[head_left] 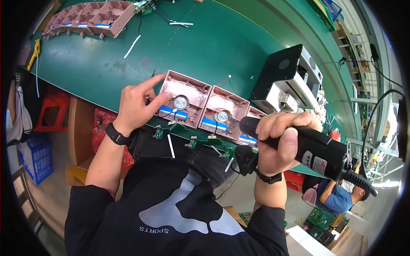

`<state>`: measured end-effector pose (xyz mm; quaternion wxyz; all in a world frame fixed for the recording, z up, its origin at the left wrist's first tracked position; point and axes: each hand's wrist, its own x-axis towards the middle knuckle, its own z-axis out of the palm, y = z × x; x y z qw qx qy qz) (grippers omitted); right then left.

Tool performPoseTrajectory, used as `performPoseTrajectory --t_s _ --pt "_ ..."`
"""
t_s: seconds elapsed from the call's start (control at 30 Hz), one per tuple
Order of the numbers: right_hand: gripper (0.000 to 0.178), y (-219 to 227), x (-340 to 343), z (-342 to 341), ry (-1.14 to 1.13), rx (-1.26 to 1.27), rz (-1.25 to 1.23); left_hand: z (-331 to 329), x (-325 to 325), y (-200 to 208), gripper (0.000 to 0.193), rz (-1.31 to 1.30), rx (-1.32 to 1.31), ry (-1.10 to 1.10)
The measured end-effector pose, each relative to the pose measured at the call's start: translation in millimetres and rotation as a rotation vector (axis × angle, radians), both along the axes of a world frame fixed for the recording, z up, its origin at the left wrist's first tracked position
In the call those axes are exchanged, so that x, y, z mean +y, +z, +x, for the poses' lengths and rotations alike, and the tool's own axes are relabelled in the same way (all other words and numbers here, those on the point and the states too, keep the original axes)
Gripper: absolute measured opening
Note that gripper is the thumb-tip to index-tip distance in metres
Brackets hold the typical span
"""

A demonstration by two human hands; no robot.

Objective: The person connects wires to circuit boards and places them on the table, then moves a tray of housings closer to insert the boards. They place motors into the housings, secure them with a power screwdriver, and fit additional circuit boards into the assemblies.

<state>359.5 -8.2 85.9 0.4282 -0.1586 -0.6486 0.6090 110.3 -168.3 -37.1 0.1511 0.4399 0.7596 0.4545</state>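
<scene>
Three pink plastic housings stand in a row along the table's near edge. My left hand (139, 100) grips the leftmost pink plastic housing (188, 81) by its left wall, index finger at the far corner and thumb over the near side. Inside sit a round silver speaker-like part (181, 102) and a blue battery pack (173, 113). The middle housing (226, 99) has a similar round part and blue pack. My right hand (286, 136) is wrapped round a corded black electric screwdriver (322, 151), its nose pointing left over the third housing (255, 112), which it partly hides.
Small green circuit boards (193, 142) hang along the near edge. A black-and-white machine (290, 81) stands at right on the green table (196, 47). More pink housings (109, 19) lie far left, near a yellow tool (35, 53). Another person (335, 196) is at the right.
</scene>
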Motion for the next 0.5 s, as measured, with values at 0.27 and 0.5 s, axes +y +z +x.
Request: performPoseTrajectory --t_s 0.27,0.5 --pt "0.039 -11.7 0.7 -7.0 0.008 -0.01 0.003 -0.1 -1.2 0.0 0.05 0.011 -0.001 -0.013" --pt "0.032 -16.1 0.6 -14.2 -0.021 0.004 0.077 -0.7 -0.4 1.5 0.05 -0.013 -0.008 -0.024"
